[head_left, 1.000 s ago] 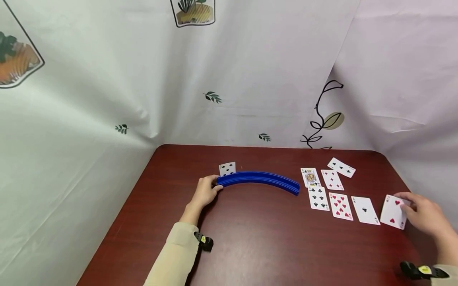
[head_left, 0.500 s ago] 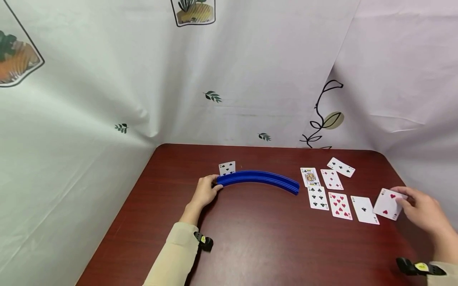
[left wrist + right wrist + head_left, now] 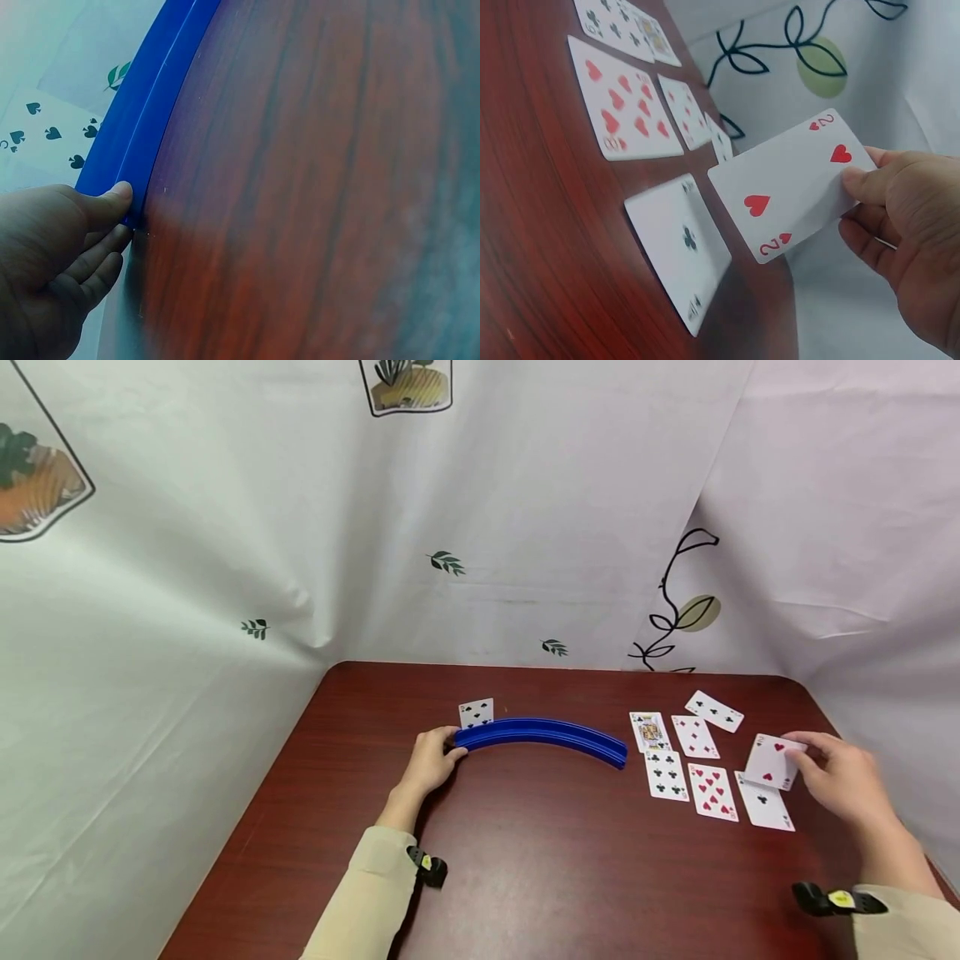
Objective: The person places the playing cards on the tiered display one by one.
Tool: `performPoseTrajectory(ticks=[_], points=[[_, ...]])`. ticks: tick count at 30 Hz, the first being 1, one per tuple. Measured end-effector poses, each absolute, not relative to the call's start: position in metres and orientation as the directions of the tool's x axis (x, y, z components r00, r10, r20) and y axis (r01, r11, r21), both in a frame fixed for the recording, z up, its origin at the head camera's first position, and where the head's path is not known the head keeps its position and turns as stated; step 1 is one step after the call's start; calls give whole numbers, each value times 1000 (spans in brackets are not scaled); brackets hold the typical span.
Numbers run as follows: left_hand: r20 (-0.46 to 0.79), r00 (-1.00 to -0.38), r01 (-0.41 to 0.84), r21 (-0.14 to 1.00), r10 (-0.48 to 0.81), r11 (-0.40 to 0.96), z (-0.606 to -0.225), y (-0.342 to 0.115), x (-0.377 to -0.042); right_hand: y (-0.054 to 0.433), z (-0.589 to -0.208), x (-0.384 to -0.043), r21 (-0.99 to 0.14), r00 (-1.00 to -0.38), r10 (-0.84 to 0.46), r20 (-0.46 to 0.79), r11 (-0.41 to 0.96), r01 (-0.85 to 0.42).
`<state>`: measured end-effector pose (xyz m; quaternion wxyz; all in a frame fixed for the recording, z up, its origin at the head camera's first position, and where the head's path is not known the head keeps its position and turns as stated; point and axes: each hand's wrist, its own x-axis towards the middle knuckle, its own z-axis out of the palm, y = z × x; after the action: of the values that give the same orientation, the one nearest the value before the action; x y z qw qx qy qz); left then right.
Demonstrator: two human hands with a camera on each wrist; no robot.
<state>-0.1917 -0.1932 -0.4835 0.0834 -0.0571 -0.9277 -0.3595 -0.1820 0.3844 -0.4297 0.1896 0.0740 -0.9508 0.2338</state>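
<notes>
1. At the head view's lower right, we see the right hand (image 3: pixel 847 777) pinching the two of hearts (image 3: pixel 769 763), partly in front of the ace of clubs (image 3: pixel 767 808).
2. Left of centre, we see the left hand (image 3: pixel 431 762), thumb and fingers nearly closed, pinching one end of the curved blue strip (image 3: pixel 540 732).

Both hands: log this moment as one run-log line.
left hand: pinches blue curved track | right hand: holds two of hearts above table | ace of clubs: on table, partly hidden in head view
</notes>
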Motion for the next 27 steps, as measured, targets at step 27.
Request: performPoseTrajectory(ticks=[27], points=[[196, -980, 158, 669, 33, 727, -483, -192, -190, 331, -429, -205, -511, -878, -114, 465, 775, -372]])
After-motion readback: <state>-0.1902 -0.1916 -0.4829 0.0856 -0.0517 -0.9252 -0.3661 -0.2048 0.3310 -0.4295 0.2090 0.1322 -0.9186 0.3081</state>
